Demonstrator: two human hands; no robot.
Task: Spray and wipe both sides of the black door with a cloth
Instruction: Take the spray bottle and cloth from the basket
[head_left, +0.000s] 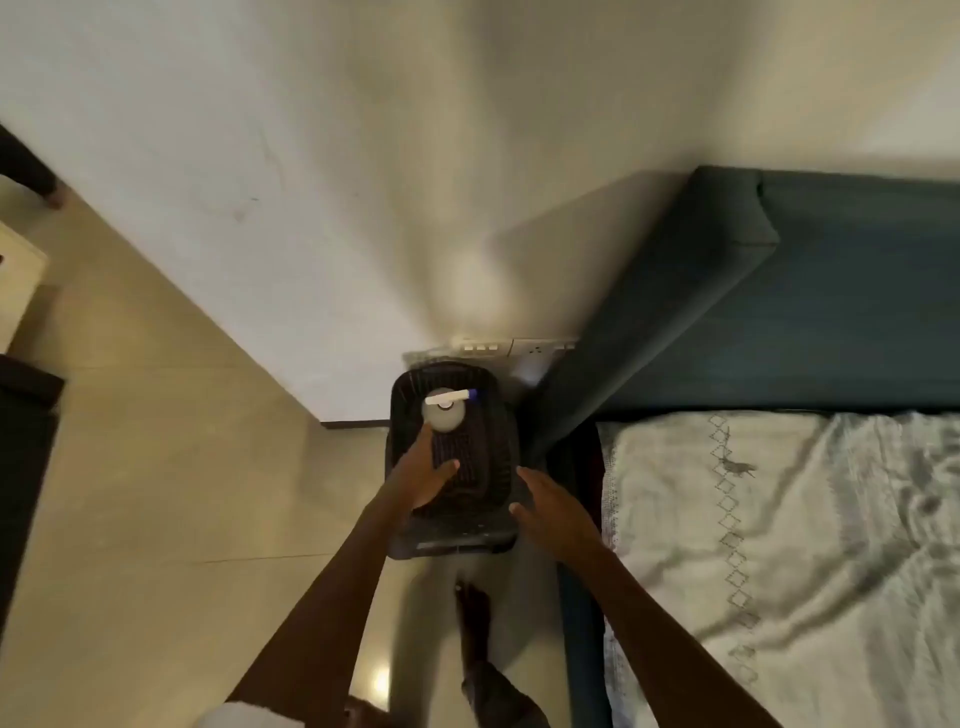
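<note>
Both hands reached down toward a black plastic stool at the middle of the frame.

The left hand (423, 475), its grip wide with fingers straight, lay on the stool (457, 499) just below a white spray bottle (444, 410) standing on the seat. The right hand (548, 506), grip also wide and holding nothing, hovered at the stool's right edge beside the bed (779, 545). The door's whereabouts I couldn't tell for sure.
</note>
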